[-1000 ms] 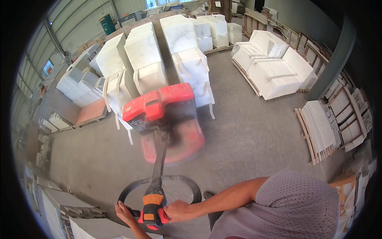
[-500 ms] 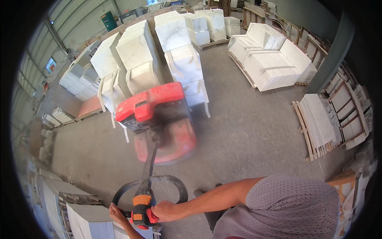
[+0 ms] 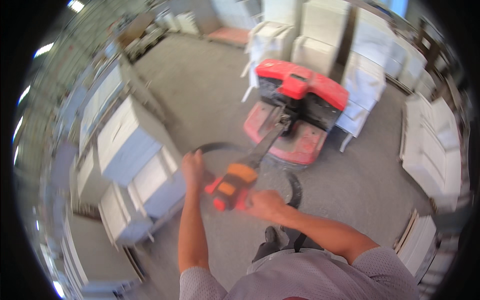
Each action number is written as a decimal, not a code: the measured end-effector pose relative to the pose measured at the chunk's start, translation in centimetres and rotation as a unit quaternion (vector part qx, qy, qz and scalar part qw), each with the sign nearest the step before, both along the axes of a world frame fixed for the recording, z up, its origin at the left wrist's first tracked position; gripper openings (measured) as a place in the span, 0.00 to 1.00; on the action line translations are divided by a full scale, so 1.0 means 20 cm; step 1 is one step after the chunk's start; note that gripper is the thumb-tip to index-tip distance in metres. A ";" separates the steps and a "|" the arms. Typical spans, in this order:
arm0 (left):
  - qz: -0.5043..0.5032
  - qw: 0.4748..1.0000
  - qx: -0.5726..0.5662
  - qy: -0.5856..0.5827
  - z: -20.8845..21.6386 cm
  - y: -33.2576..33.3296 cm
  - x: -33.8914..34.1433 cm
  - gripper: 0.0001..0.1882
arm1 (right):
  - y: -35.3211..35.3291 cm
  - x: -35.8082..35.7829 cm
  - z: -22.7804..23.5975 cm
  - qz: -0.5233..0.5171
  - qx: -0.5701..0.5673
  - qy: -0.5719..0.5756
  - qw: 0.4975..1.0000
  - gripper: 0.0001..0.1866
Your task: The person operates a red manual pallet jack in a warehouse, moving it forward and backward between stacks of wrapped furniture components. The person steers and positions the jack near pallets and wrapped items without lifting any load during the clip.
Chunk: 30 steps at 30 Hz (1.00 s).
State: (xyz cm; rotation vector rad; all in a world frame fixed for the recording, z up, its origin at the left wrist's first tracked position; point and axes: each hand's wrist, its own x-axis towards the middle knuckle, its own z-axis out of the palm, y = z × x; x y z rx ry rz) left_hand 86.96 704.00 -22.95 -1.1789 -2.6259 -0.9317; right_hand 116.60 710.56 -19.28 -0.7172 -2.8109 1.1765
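Note:
A red and black electric pallet truck (image 3: 300, 90) stands ahead of me on the floor, its front against stacks of white stone slabs. Its tiller arm (image 3: 267, 142) slopes back toward me and ends in a black, orange and red control head (image 3: 232, 186). A black loop bar (image 3: 220, 146) curves out on both sides of the head. Closed around the left part of that loop is my left hand (image 3: 193, 167), blurred. My right hand (image 3: 267, 204) wraps the red right side of the control head; its fingertips are partly hidden.
Banded white slab stacks (image 3: 320, 30) rise behind the truck. Close on my left are more slab blocks (image 3: 132, 140); others (image 3: 432, 150) stand on the right. A low stack (image 3: 417, 245) sits at lower right. My shoes (image 3: 271, 234) show below the handle.
The view has swung left, so the truck sits further right and higher. My left hand has moved up from beside the control head to the loop bar. My right hand stays on the head.

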 end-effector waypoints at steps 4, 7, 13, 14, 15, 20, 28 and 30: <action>-0.028 0.995 0.066 0.066 0.17 0.00 0.13 0.23 | 0.03 0.05 0.15 0.003 -0.028 -0.051 0.998 0.31; -0.027 0.994 0.061 0.081 0.27 -0.01 0.22 0.23 | 0.05 0.12 0.29 0.004 -0.008 -0.031 0.999 0.31; 0.060 0.992 0.079 0.077 0.28 -0.10 0.46 0.23 | 0.01 0.30 0.37 0.050 0.012 -0.032 0.998 0.25; 0.070 0.992 0.058 0.087 0.27 -0.15 0.50 0.23 | -0.01 0.35 0.35 0.040 0.022 -0.038 0.998 0.25; 0.079 0.992 0.038 0.093 0.26 -0.20 0.55 0.23 | -0.05 0.41 0.33 0.057 0.008 -0.041 0.998 0.27; 0.067 0.993 0.084 0.050 0.28 -0.43 1.03 0.21 | -0.19 0.87 0.30 0.086 0.001 -0.072 0.994 0.30; 0.120 0.992 0.014 -0.036 0.55 -0.50 1.35 0.23 | -0.15 1.16 0.55 0.157 -0.052 -0.087 0.982 0.28; 0.089 0.995 0.011 -0.034 0.61 -0.45 1.33 0.23 | -0.08 1.14 0.60 0.135 -0.049 -0.063 0.988 0.27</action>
